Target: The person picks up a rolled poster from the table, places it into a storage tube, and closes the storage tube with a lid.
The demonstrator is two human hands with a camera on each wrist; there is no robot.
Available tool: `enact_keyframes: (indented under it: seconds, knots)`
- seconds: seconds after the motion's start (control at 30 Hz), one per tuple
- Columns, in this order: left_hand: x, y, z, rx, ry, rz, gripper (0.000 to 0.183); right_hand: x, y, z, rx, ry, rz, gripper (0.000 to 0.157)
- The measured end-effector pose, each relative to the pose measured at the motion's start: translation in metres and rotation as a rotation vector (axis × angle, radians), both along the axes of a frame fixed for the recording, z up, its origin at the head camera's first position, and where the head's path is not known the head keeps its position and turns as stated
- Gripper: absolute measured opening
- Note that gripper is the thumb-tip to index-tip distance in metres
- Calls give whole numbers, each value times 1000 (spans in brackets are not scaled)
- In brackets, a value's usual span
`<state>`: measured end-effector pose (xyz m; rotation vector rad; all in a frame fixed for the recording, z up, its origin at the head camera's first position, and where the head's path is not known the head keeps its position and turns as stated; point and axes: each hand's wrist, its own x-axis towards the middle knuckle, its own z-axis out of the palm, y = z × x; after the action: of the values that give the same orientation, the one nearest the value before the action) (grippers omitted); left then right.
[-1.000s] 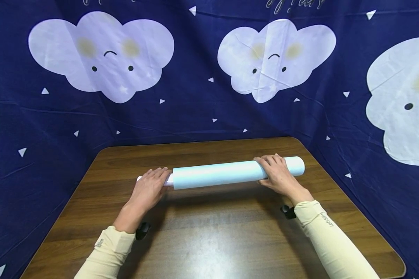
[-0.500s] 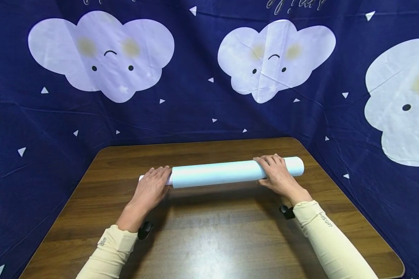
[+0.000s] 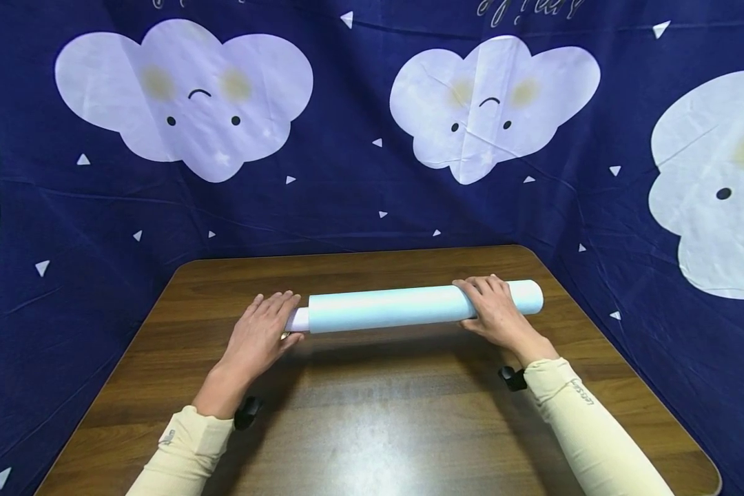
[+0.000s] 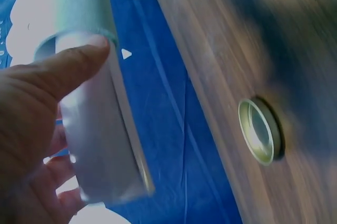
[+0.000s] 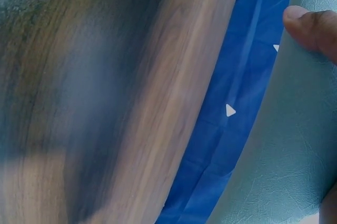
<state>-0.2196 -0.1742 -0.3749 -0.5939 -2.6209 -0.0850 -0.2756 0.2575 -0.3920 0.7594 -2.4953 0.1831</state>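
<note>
A pale blue cylindrical tube (image 3: 381,308) is held level above the table, its mouth to the left. Out of that mouth sticks a white roll (image 3: 297,319), apparently rolled paper, with a long loose edge along one side in the left wrist view. My left hand (image 3: 257,337) holds the roll close to the tube's rim, thumb (image 4: 79,66) across its near face and fingers behind. Over the tube's right part my right hand (image 3: 492,310) grips, thumb (image 5: 305,26) along its side. A round gold-rimmed lid (image 4: 259,132) lies on the table under the left hand.
The brown wood-grain table (image 3: 372,413) has rounded corners and lies below both hands. A dark blue cloth (image 3: 347,207) printed with clouds and triangles hangs behind and beside it. Dark wrist cameras (image 3: 512,378) sit beneath the wrists.
My left hand has shifted slightly left, its thumb now showing apart from the fingers. More of the white roll shows between hand and tube. The right hand and tube stay nearly still.
</note>
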Motion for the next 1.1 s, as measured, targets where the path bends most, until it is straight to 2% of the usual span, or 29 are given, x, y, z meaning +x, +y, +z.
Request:
enact_keyframes:
  seconds: [0.13, 0.27, 0.4, 0.7, 0.77, 0.83, 1.0, 1.1]
  knots:
    - [6, -15, 1, 36, 43, -36, 72, 2, 3, 1, 1, 2, 0, 82]
    - [11, -32, -2, 111, 104, -93, 73, 3, 7, 3, 4, 4, 2, 82]
    - [14, -46, -6, 200, 108, -138, 72, 5, 13, 3, 1, -2, -2, 82]
    - [19, -68, -17, 395, 101, -136, 73, 8, 24, 2, -10, -9, 4, 83]
    - [19, -71, -18, 441, 75, -145, 71, 9, 25, 2, -16, -9, 8, 83]
    - [19, -74, -19, 492, 16, -154, 68, 10, 26, 3, -20, -5, 11, 83]
    - [21, -80, -18, 633, -191, -152, 59, 11, 27, 4, -19, 12, 19, 83]
    - [20, -82, -17, 718, -275, -177, 57, 11, 27, 6, -21, 25, 30, 84]
